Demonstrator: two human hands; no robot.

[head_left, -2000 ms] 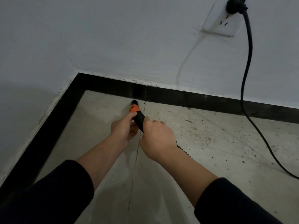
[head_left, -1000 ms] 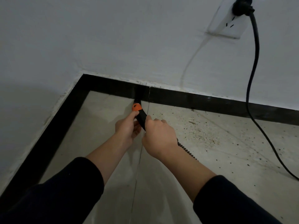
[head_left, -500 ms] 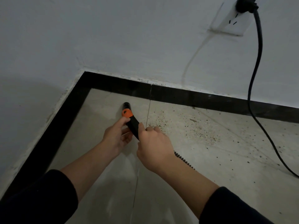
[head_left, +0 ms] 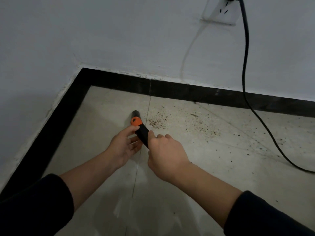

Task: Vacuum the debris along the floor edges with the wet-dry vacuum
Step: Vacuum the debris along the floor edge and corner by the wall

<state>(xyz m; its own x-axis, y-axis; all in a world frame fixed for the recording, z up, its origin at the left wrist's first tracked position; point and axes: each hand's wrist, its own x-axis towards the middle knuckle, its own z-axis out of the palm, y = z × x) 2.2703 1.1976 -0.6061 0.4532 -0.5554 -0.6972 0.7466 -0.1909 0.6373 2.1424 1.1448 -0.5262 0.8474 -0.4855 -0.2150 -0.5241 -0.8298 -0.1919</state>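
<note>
The vacuum nozzle (head_left: 142, 132), a black tube with an orange collar (head_left: 136, 121), lies low over the floor (head_left: 102, 133) in the middle of the view. Its open tip points to the far side, toward the corner. It sits just left of a grout line (head_left: 148, 106) and stops short of the black baseboard (head_left: 187, 92).

My right hand (head_left: 166, 155) is curled round the near end of the tube, knuckles up, with the fingers wrapped under it where I cannot see them. My left hand (head_left: 124, 147) takes the tube from the left. The thumb rests on the edge of the orange collar, and the fingers reach beneath the black part, only loosely bent, so the tube sits between thumb and fingers.

Just right of the nozzle tip, across the grout line, lies a dense patch of brown debris (head_left: 157, 123). More specks are scattered over the tile to the right (head_left: 204, 130), thinning out toward the near right.

The baseboard runs along the far wall (head_left: 119, 40) and turns at the corner to come near along the left side. High on the far wall, at the right, is a white socket (head_left: 221, 14). A black power cord (head_left: 245, 65) hangs from it, crosses the baseboard and trails over the floor to the right edge. My dark sleeves (head_left: 34, 205) fill the near corners of the view.
</note>
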